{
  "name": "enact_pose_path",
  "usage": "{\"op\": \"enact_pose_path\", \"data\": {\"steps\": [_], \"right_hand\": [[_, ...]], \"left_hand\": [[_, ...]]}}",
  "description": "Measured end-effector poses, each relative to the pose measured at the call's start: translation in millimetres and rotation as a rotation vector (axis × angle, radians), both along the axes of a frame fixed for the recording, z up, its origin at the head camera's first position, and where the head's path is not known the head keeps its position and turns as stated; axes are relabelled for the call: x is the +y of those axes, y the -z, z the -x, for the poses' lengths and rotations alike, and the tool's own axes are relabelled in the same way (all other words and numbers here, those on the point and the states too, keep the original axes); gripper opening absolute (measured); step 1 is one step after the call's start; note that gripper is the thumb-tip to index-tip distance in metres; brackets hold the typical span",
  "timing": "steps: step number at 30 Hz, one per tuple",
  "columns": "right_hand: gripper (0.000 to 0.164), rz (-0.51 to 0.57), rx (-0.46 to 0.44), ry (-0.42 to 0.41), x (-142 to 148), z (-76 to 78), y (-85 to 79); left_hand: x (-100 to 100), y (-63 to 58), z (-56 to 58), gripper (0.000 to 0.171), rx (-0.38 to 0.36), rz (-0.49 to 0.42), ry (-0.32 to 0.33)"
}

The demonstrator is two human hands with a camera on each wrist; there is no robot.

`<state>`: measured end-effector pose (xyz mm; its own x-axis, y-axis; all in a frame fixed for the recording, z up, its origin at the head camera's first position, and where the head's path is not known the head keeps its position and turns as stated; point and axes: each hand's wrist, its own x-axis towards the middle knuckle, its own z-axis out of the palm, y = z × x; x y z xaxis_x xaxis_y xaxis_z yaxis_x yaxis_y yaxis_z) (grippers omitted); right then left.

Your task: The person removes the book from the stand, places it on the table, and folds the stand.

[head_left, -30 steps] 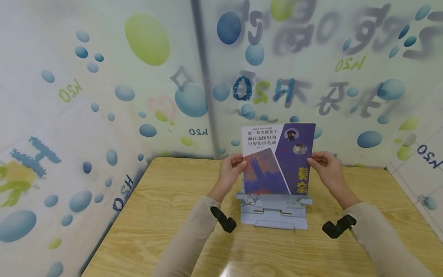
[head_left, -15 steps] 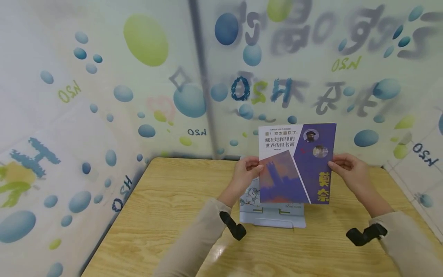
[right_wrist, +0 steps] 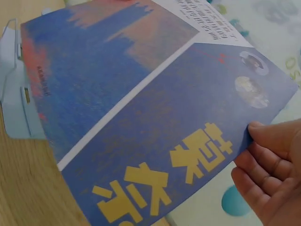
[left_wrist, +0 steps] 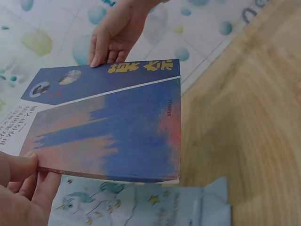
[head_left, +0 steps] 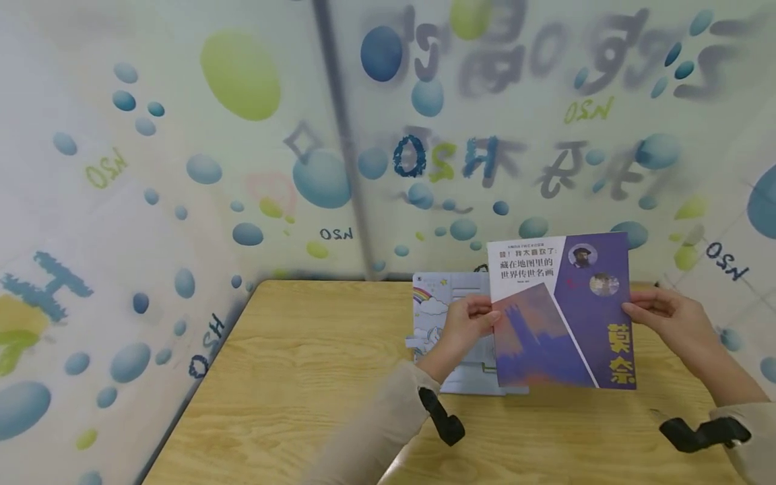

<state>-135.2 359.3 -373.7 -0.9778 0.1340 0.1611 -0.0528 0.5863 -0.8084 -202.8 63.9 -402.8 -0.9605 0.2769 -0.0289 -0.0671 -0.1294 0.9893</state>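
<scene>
In the head view, a pale blue flat-panelled stand printed with a rainbow and unicorn [head_left: 432,306] rests on the pale yellow wood-grain tabletop [head_left: 303,350]. In front of the stand and toward its right is the thin rectangular book with a purple-and-white cover [head_left: 539,337], held up and hiding part of it. The left hand [head_left: 465,329], before the stand, pinches the book's near side edge; the right hand [head_left: 682,327], well right of the stand, pinches the opposite edge.

In the left wrist view, the left thumb presses the cover above the stand's unicorn panel, fingers beneath.

In the right wrist view, the right thumb lies on the cover, fingers behind, across the book from the stand.
</scene>
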Motion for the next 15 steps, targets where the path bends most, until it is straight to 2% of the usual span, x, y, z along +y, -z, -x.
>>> {"op": "enact_pose_path", "data": {"steps": [3,9,15], "right_hand": [[0.017,-0.019,-0.045,0.018,10.7,-7.1,8.4],[0.042,-0.079,-0.127,0.024,30.2,-22.2,28.9],[0.047,-0.059,-0.241,0.003,54.9,-33.8,48.0]], "left_hand": [[12.4,6.7,-7.7,0.017,-0.020,0.010,-0.002],[35.2,22.6,-25.1,0.014,-0.071,0.035,-0.008],[53.3,38.2,-42.5,0.013,-0.088,0.036,0.006]]}}
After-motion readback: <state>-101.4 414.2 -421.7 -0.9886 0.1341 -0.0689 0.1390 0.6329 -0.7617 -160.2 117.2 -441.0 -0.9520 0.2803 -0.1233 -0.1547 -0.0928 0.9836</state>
